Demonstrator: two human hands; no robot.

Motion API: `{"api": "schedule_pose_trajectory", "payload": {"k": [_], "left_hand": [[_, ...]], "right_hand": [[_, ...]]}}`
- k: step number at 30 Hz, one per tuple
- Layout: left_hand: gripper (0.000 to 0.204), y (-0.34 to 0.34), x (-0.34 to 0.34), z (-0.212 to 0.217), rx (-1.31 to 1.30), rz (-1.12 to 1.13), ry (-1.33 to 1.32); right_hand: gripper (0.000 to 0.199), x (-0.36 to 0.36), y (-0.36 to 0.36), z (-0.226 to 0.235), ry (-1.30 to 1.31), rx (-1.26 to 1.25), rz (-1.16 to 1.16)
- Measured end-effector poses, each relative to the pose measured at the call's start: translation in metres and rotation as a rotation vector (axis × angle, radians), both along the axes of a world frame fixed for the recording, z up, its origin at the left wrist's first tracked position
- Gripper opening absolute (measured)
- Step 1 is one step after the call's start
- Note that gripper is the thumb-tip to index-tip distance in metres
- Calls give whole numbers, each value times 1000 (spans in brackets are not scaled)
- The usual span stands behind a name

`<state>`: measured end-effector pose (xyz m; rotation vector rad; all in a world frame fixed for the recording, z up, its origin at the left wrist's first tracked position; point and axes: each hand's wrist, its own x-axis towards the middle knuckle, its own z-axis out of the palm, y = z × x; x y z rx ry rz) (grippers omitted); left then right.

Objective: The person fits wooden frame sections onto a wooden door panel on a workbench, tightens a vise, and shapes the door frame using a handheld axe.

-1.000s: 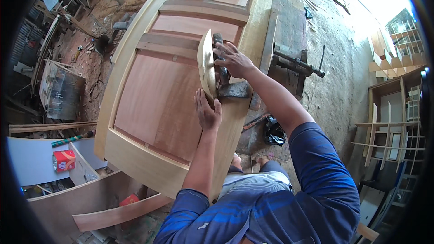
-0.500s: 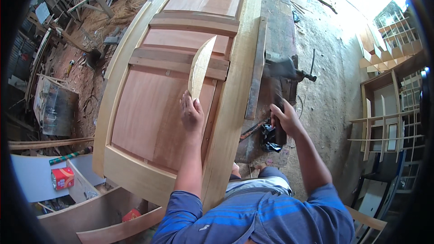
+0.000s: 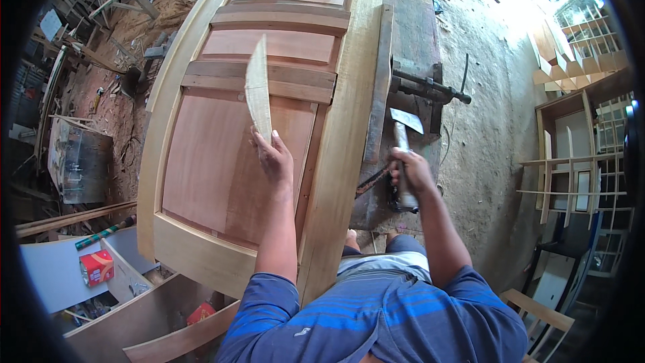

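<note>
A large panelled wooden door (image 3: 222, 154) lies flat in front of me. My left hand (image 3: 272, 156) holds a thin, pale wooden strip (image 3: 258, 91) upright over the door's lower panel. Off the door's right edge, my right hand (image 3: 410, 171) grips the handle of a hatchet-like tool (image 3: 403, 141), whose flat metal head points away from me. That tool is beside a dark workbench (image 3: 416, 20) with a metal vise (image 3: 430, 87).
Scrap wood and clutter cover the ground at the left. A white board (image 3: 54, 275) with a small red box (image 3: 96, 267) lies at lower left. Wooden frames and shelving (image 3: 578, 148) stand at the right. A curved wooden piece (image 3: 181, 339) sits near my feet.
My right hand left the strip on the door, swung down to the right and took hold of the tool. My left hand keeps the strip upright.
</note>
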<state>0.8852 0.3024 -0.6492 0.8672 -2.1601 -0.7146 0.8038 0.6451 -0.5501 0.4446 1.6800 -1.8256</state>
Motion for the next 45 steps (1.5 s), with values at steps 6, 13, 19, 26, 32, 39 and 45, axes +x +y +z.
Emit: {"api": "schedule_pose_trajectory", "payload": {"k": [6, 13, 19, 26, 32, 39, 45], "left_hand": [[81, 1, 2, 2, -8, -59, -51], [86, 4, -8, 2, -80, -41, -82], [86, 3, -6, 7, -123, -46, -74], [84, 1, -6, 3, -120, -61, -92], [85, -1, -11, 5, -136, -62, -83], [85, -2, -9, 5, -161, -72, -62], [87, 1, -12, 6, -159, -61, -156]], "right_hand": [[24, -38, 182, 16, 149, -77, -378], [17, -1, 23, 40, 200, 288, -867], [25, 11, 38, 15, 61, 85, 34], [24, -51, 182, 70, 204, -210, -649], [22, 20, -19, 9, -44, 194, -208], [21, -13, 149, 33, 9, 60, -236], [44, -29, 74, 48, 193, 386, -847]]}}
